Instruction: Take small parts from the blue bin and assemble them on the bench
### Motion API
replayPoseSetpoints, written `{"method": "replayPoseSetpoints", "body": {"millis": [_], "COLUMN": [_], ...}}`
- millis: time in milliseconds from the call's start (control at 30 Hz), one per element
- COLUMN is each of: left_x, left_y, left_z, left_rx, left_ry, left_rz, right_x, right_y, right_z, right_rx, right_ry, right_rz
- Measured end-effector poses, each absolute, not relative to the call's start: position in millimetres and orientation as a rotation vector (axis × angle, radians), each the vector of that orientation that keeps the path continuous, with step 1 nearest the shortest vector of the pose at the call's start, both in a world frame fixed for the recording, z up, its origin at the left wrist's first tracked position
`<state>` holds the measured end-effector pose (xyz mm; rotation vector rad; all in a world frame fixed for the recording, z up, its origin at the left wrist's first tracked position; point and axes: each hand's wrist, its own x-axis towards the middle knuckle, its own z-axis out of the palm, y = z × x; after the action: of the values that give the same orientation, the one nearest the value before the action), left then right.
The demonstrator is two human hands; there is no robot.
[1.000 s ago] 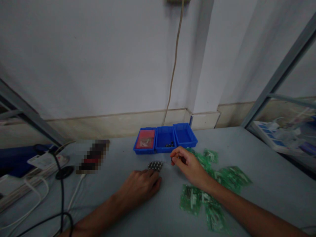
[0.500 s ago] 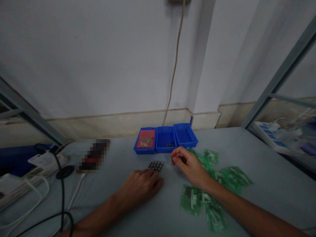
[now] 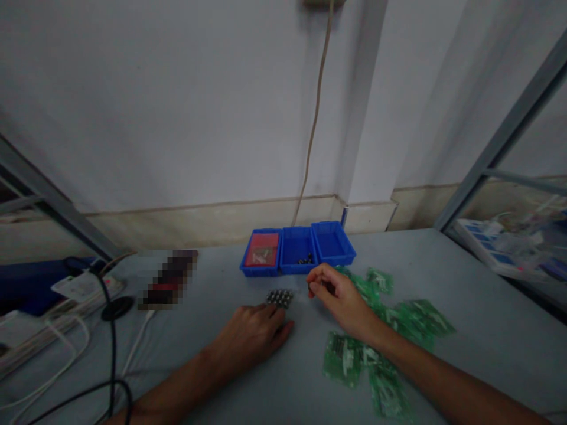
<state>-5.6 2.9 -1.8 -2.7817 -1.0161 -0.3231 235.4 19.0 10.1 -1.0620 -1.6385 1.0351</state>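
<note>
My left hand [image 3: 257,333] lies palm down on the grey table, its thumb apart from the fingers. Its fingertips reach the near edge of a tight group of small shiny metal pieces [image 3: 280,297], set in rows. To the right of that group, my right hand [image 3: 334,295] is closed in a pinch, thumb against forefinger. A tiny dark bit shows at its fingertips, too small to name. Behind the hands stand a blue bin with a red sheet and a clear packet [image 3: 260,273], a blue bin with several small metal pieces [image 3: 295,270], and another blue bin [image 3: 339,260].
Several green plastic packets [image 3: 343,360] of small parts lie around and under my right forearm. On the left are a pixelated dark object [image 3: 168,280] with a white cable, a black cable [image 3: 113,342] and a power strip [image 3: 26,348]. Metal frame bars [image 3: 482,162] flank the table.
</note>
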Motion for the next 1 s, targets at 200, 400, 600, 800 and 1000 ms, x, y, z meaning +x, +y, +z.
{"method": "replayPoseSetpoints", "body": {"millis": [200,400,600,800,1000], "left_x": [-5.2,-4.9,-5.3,-5.8,-5.6], "left_y": [2.0,2.4,3.4,2.8,2.3], "left_z": [0.7,-0.3,-1.2,-0.5,0.8], "left_rx": [-2.794,-2.785,-2.798,-2.791,-2.787], "left_ry": [-1.034,-1.018,-1.007,-1.010,-1.015], "left_rz": [-0.320,-0.311,-0.323,-0.323,-0.302], "right_x": [235.4,235.4,235.4,234.8,234.4], "right_y": [19.7,19.4,19.8,19.1,19.0], "right_z": [7.6,6.7,5.8,7.2,11.0], "right_rx": [-1.061,-1.055,-1.057,-1.053,-1.034], "right_ry": [-1.638,-1.643,-1.638,-1.630,-1.561], "right_rz": [1.036,1.017,1.024,1.023,1.112]}}
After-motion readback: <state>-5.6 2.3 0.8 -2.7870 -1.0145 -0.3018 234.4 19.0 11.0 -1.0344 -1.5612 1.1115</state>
